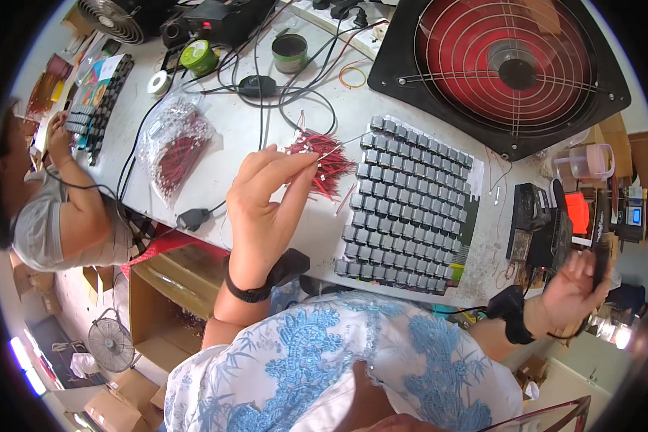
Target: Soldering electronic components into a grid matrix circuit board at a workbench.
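My left hand (273, 205) is raised over the table, thumb and forefinger pinched on a thin grey solder wire (344, 147) that points right. Just beyond the fingertips lies a pile of short red and black wires (327, 169) with small white connectors. To the right, rows of small grey block-shaped parts (407, 205) cover a flat sheet. Out at the right, my right hand (572, 291) is slightly blurred, its fingers curled by a dark, slim handle (601, 266). A black cord loops below that hand; the handle's tip cannot be made out.
A large black-framed fan (511, 65) stands at the back right. Black soldering equipment (529, 216) sits near the right edge. A clear bag of wires (176, 144), a green tin (289, 54) and loose cables lie left and back. A co-worker (57, 201) sits at far left.
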{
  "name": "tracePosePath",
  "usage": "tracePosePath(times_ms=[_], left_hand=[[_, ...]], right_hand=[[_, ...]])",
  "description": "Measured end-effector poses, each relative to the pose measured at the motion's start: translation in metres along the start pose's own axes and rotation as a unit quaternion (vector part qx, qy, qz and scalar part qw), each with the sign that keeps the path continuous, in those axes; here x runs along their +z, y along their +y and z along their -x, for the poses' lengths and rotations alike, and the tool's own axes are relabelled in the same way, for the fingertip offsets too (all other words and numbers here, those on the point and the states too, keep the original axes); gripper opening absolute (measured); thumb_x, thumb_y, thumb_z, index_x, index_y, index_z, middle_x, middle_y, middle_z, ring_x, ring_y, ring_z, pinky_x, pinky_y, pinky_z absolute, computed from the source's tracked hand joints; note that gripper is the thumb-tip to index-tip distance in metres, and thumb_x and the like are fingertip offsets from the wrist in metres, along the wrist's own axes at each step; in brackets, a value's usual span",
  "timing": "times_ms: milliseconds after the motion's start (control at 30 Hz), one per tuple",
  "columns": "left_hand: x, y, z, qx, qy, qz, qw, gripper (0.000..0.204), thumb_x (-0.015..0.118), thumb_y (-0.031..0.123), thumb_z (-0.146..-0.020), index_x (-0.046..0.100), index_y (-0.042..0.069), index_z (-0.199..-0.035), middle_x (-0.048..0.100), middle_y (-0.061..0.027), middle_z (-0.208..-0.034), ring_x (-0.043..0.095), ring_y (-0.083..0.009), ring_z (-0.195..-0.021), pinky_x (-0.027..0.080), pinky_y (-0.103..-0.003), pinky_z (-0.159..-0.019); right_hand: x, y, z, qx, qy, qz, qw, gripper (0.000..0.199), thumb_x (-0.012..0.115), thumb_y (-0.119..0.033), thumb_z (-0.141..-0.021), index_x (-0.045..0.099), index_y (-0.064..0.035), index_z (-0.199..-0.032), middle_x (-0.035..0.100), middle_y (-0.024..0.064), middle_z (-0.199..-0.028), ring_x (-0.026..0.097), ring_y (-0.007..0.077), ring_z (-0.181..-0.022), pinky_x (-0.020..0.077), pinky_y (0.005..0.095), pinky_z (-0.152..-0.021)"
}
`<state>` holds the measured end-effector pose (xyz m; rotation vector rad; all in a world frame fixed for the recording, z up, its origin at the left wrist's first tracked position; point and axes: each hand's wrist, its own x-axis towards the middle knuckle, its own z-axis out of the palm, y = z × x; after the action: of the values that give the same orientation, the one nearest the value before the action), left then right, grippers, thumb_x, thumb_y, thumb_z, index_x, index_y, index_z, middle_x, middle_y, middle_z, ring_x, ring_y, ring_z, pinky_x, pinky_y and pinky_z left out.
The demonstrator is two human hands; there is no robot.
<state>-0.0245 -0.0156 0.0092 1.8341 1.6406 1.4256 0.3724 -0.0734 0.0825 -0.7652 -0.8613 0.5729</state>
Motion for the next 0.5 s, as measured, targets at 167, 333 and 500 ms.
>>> tracePosePath(times_ms=[167, 333, 500], left_hand=[[-0.001, 0.016, -0.004, 0.008, -0.006, -0.003, 1.0, 0.015, 0.073, 0.004, -0.078, 0.074, 0.009, -0.092, 0.06, -0.0038, -0.075, 0.054, -0.0182, -0.073, 0.044, -0.033, -0.071], [0.001, 0.026, -0.018, 0.026, 0.0, -0.044, 0.999, 0.013, 0.075, 0.007, -0.074, 0.074, 0.01, -0.086, 0.054, -0.0039, -0.072, 0.047, -0.021, -0.073, 0.039, -0.033, -0.067], [0.015, 0.011, -0.021, 0.062, -0.022, -0.073, 0.995, 0.011, 0.074, 0.006, -0.074, 0.072, 0.009, -0.084, 0.054, -0.0036, -0.071, 0.047, -0.0214, -0.072, 0.038, -0.033, -0.066]], right_hand=[[0.013, -0.04, -0.016, -0.215, 0.067, 0.139, 0.964, 0.032, 0.051, -0.023, -0.095, 0.057, 0.0049, -0.109, 0.039, 0.007, -0.077, 0.04, 0.0195, -0.077, 0.0361, 0.0394, -0.083], [0.023, -0.057, -0.047, -0.335, 0.058, 0.059, 0.939, 0.022, 0.049, -0.016, -0.088, 0.054, 0.0049, -0.09, 0.034, 0.0067, -0.068, 0.037, 0.0197, -0.069, 0.0355, 0.0448, -0.084], [0.044, 0.01, -0.03, -0.156, -0.059, 0.222, 0.961, 0.028, 0.054, -0.009, -0.09, 0.051, 0.0077, -0.113, 0.054, 0.0175, -0.104, 0.057, 0.0203, -0.066, 0.0514, 0.0308, -0.069]])
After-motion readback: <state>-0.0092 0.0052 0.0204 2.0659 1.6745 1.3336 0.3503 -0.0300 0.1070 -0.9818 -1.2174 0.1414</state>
